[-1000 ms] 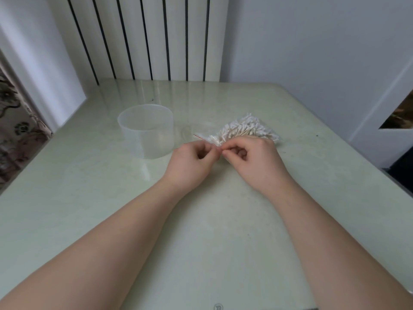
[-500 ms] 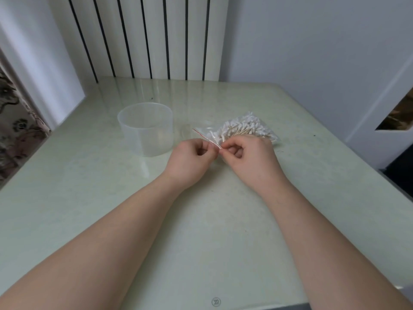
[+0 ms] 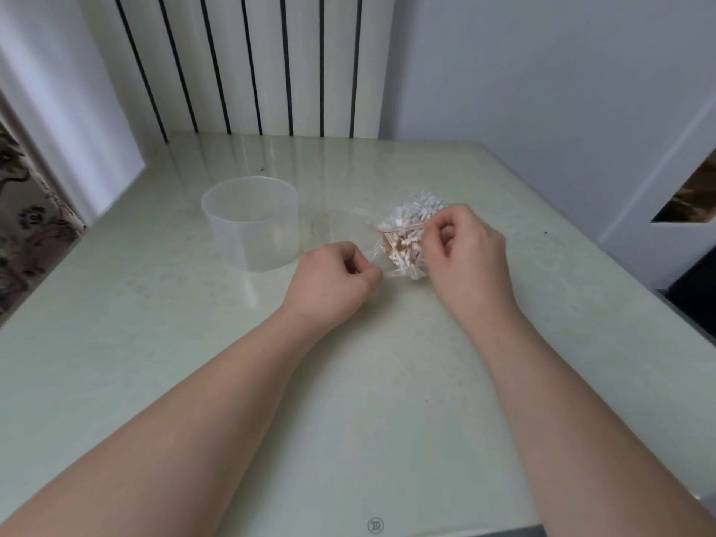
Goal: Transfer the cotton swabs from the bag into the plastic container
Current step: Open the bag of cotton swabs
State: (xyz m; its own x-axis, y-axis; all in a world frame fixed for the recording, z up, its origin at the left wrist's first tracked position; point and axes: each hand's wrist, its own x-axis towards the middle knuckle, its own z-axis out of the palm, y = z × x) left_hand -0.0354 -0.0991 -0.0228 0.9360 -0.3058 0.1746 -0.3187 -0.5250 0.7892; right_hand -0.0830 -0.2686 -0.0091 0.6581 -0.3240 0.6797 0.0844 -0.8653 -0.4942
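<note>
- Clear plastic bag (image 3: pixel 370 234) lies on the table (image 3: pixel 348 420), near the middle and a bit to the R.
- All the cotton swabs (image 3: pixel 407 246) are inside the bag in one fat bunch: white tips, tan sticks.
- A thin red strip (image 3: pixel 399 227) runs along the bag's top edge. The bag's mouth is held wide betw. the 2 hands.
- L hand (image 3: pixel 333 281): fingers curled in, thumb + pointer pinch the near edge of the bag. It's low over the table; can't tell if it touches.
- R hand (image 3: pixel 465 257): fingers curled too, thumb + pointer pinch the far edge right at the end of the red strip. This hand is on the bag's R side and hides part of the bunch.
- The plastic container (image 3: pixel 252 226) is round and cloudy-clear. It stands up straight w/ its top open, to the L of the bag, near but not touching.
- L hand sits just in front of the gap betw. container and bag.
- Both arms (image 3: pixel 193 439) are bare and reach in from the bottom.
- The table is pale green and shiny.
- At the back is a white radiator (image 3: pixel 252 63) w/ dark gaps, next to a white wall (image 3: pixel 542 71).
- A flowery cloth (image 3: pixel 23 226) hangs at the far L.
</note>
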